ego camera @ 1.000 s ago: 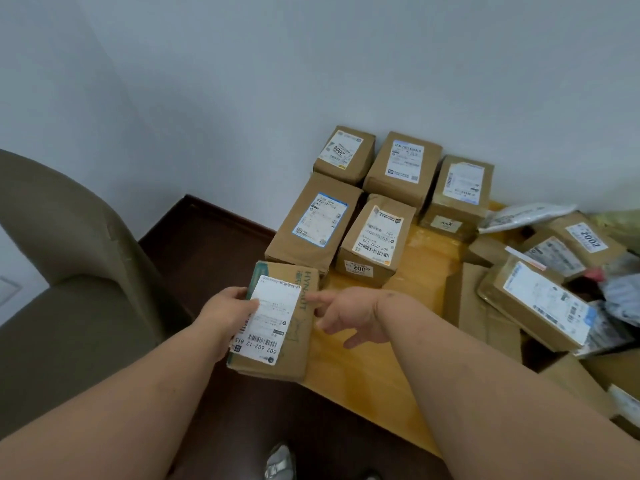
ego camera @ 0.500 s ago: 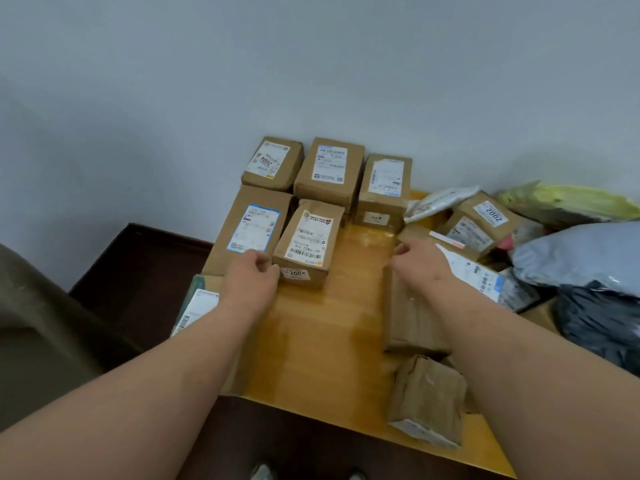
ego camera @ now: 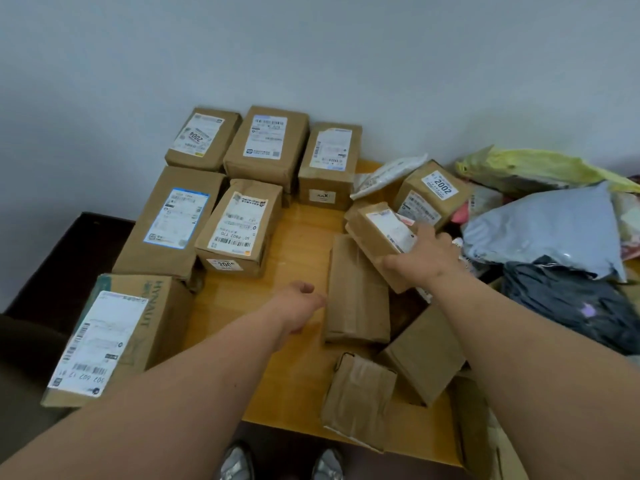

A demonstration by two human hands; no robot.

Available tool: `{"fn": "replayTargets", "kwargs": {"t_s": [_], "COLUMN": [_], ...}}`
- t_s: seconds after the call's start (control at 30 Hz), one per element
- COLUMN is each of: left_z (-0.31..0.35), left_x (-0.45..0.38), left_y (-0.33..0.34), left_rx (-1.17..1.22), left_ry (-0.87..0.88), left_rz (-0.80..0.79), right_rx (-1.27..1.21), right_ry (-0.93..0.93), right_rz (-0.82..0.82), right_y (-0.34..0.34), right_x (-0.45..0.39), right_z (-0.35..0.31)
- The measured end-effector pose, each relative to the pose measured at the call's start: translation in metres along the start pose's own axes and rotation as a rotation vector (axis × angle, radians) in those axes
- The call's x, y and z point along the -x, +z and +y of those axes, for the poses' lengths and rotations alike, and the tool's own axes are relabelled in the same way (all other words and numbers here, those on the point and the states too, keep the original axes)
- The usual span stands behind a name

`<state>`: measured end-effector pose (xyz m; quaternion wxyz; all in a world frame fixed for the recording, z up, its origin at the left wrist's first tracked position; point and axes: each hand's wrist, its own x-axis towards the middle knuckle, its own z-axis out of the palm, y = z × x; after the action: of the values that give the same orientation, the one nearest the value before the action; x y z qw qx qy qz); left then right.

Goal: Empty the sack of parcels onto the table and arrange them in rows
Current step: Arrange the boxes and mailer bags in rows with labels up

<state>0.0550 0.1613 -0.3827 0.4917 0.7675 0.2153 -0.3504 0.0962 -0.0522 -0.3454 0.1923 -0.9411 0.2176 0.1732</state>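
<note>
Brown cardboard parcels with white labels stand in rows on the wooden table [ego camera: 298,244]: three at the back [ego camera: 270,147], two in front of them [ego camera: 239,226], and a green-printed box [ego camera: 114,337] at the near left edge. My right hand [ego camera: 426,258] grips a tilted labelled brown parcel [ego camera: 377,237] and holds it above the pile. My left hand [ego camera: 298,303] hovers empty over the table beside a flat brown parcel [ego camera: 356,292].
Loose brown parcels [ego camera: 422,355] lie near the front edge. A heap of grey [ego camera: 547,230], dark and yellow [ego camera: 533,168] soft mailers fills the right side. A dark low surface [ego camera: 62,258] is to the left; a wall runs behind.
My left hand has let go of the green-printed box, now lying at the table's left edge, and moved right. My right hand has taken hold of a labelled parcel and lifted it.
</note>
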Motion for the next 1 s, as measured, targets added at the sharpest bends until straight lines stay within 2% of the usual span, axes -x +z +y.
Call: {"fn": "replayTargets", "kwargs": {"t_s": [0.07, 0.13, 0.2, 0.33, 0.4, 0.53, 0.6, 0.73, 0.8, 0.9, 1.0], "left_z": [0.002, 0.005, 0.005, 0.002, 0.002, 0.002, 0.001, 0.004, 0.007, 0.007, 0.0], "left_x": [-0.006, -0.009, -0.013, -0.019, -0.02, -0.028, -0.035, -0.04, -0.037, -0.028, -0.027], "left_y": [0.01, 0.016, 0.021, 0.025, 0.024, 0.014, 0.009, 0.003, 0.001, -0.003, -0.008], "left_rx": [0.001, 0.013, 0.014, 0.0, 0.068, 0.176, 0.085, -0.199, -0.117, 0.195, 0.333], "left_ry": [-0.026, -0.055, -0.074, -0.073, -0.076, -0.029, 0.007, 0.054, 0.068, -0.123, -0.102], "left_rz": [0.005, 0.004, -0.013, -0.047, -0.048, 0.078, 0.188, 0.348, 0.294, 0.103, 0.026], "right_rx": [-0.303, -0.624, -0.817, -0.969, -1.087, -1.32, -1.423, -1.474, -1.522, -1.599, -1.563], "right_ry": [0.064, 0.175, 0.266, 0.303, 0.289, 0.215, 0.193, 0.17, 0.203, 0.238, 0.256], "right_rz": [-0.082, -0.236, -0.401, -0.536, -0.572, -0.556, -0.58, -0.666, -0.72, -0.768, -0.661], "right_y": [-0.003, -0.005, -0.004, 0.01, 0.015, 0.011, 0.007, 0.01, 0.017, 0.029, 0.035], "right_x": [-0.006, -0.007, -0.006, -0.003, 0.0, -0.001, -0.002, 0.001, 0.001, 0.0, 0.0], "right_z": [-0.005, -0.007, -0.004, 0.005, 0.006, 0.005, 0.0, -0.013, -0.017, -0.022, -0.024]}}
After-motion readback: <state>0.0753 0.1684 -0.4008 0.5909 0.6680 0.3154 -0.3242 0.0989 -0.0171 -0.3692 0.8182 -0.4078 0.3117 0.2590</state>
